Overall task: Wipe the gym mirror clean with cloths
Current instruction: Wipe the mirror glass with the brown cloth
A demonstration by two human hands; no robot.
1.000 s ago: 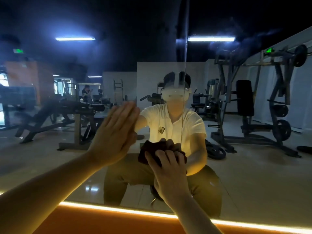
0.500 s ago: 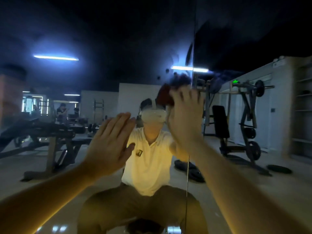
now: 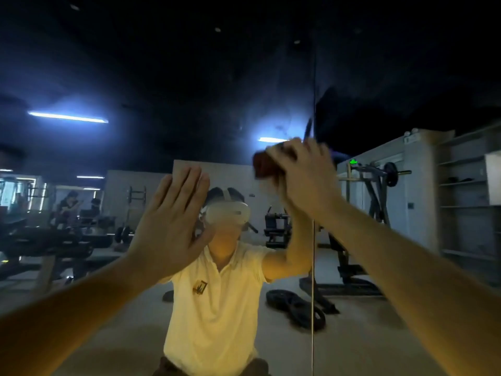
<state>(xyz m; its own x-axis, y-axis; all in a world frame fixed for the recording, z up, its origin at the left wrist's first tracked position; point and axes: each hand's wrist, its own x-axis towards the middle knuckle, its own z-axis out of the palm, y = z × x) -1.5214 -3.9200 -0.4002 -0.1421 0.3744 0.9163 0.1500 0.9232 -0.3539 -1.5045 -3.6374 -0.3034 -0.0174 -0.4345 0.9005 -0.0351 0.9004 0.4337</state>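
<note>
The gym mirror (image 3: 379, 335) fills the view and reflects me and the gym behind. My right hand (image 3: 303, 177) is raised against the glass at head height, its fingers gripping a bunched dark red cloth (image 3: 264, 165) that sticks out to the left of the hand. My left hand (image 3: 173, 226) lies flat on the mirror, fingers straight and together, lower and to the left of the cloth. A vertical seam (image 3: 313, 294) between mirror panels runs just behind my right hand.
The glass reflects weight benches (image 3: 48, 245) at left, a plate-loaded machine (image 3: 379, 191) at right, weight plates (image 3: 295, 308) on the floor and shelving (image 3: 466, 202) at far right. People are reflected far back at left.
My right hand swept the cloth up the mirror from chest height to head height, then slightly right. My view tilted upward. The left hand stayed flat on the glass.
</note>
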